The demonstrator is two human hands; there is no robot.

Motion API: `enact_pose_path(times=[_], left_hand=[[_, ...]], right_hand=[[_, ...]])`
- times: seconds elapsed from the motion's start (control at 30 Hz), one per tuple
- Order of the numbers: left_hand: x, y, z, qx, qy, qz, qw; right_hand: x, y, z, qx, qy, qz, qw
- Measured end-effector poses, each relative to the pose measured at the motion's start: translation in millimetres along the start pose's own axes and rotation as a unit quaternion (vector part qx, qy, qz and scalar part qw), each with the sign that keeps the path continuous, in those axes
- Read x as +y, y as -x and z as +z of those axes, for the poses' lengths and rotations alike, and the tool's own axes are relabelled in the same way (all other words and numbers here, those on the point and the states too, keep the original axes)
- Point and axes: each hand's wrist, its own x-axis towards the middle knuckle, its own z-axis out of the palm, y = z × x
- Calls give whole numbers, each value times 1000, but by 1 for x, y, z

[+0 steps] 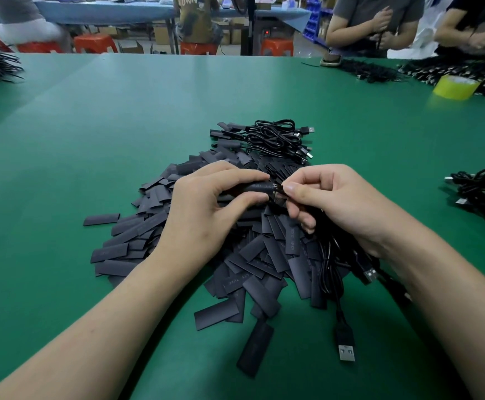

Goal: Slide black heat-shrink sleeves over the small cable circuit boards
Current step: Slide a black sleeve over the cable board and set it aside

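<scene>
Matte black tubular sleeve (260, 187)

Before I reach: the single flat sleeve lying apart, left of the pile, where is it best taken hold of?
Pinch the lone heat-shrink sleeve across its two long edges, near the middle, coming from above on the left. It lies flat on the green mat, lengthwise left to right, and the pile crowds its right end.

Bright, even light from overhead falls on the green table (91, 134), leaving a pale sheen across its far half and soft shadows near the bottom edge. The black sleeves (252, 255) at centre are sharp. A person (474, 33) at top right is blurred, and the wide lens bows the edges.
</scene>
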Motion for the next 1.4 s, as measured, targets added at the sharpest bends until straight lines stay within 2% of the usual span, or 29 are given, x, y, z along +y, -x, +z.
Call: enact_pose_path(times=[0.27,0.6,0.9,1.03,1.1,1.17,1.23,1.3,1.4], left_hand=[[1,1,3,112,28,-43,992],[2,3,7,94,-34,-3,995],[5,2,8,57,-16,-36,998],[1,3,9,41,-39,-47,997],[1,5,9,18,-63,-40,997],[1,6,12,0,-97,-25,995],[0,7,13,-10,-109,-19,994],[-2,8,14,-13,-105,-22,994],[-1,7,14,-25,-104,-17,994]], right_hand=[[6,-3,3,15,-54,0,998],[10,-3,12,23,-86,8,996],[7,-1,12,17,-120,7,993],[-6,0,-1,72,-131,24,988],[-19,-5,-13,120,-75,10,990],[-33,-21,-22,180,84,-20,980],[-44,-53,-27,218,277,-56,934],[-50,-90,-26,207,391,-64,894],[-43,-140,-22,167,466,-52,868]])
